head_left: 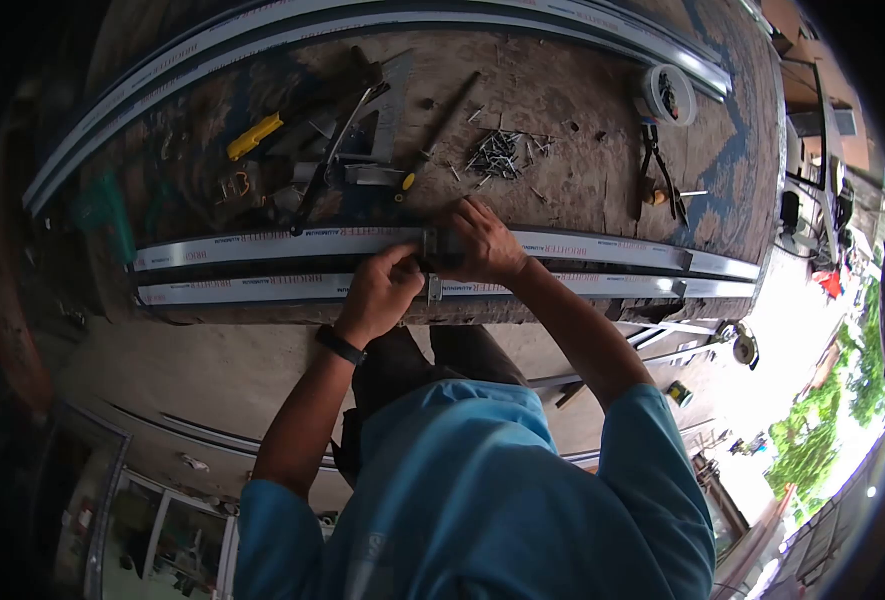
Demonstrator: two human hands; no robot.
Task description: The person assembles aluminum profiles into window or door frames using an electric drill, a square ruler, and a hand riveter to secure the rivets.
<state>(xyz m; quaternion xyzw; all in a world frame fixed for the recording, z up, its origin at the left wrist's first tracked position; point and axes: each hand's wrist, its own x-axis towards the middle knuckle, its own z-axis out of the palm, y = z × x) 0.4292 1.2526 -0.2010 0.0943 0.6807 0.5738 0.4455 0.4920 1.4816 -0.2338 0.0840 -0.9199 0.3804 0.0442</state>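
My left hand (pixel 382 290), with a dark band on its wrist, is closed at the near aluminum bar (pixel 282 288), thumb and fingers pinched together beside a small metal bracket (pixel 434 288). What it pinches is too small to make out. My right hand (pixel 480 242) curls over the farther aluminum bar (pixel 582 246), its fingers wrapped around a dark object just right of the bracket's upper part. That object is mostly hidden by the fingers. Both bars lie side by side along the near edge of the table, with printed film on them.
Beyond my hands is a pile of rivets (pixel 502 155). A yellow-handled tool (pixel 254 136) and metal pieces lie left of it. Pliers (pixel 652 175) and a white tub (pixel 665 95) are at the right. Long bars (pixel 362 28) line the far side; a green tool (pixel 107 215) is far left.
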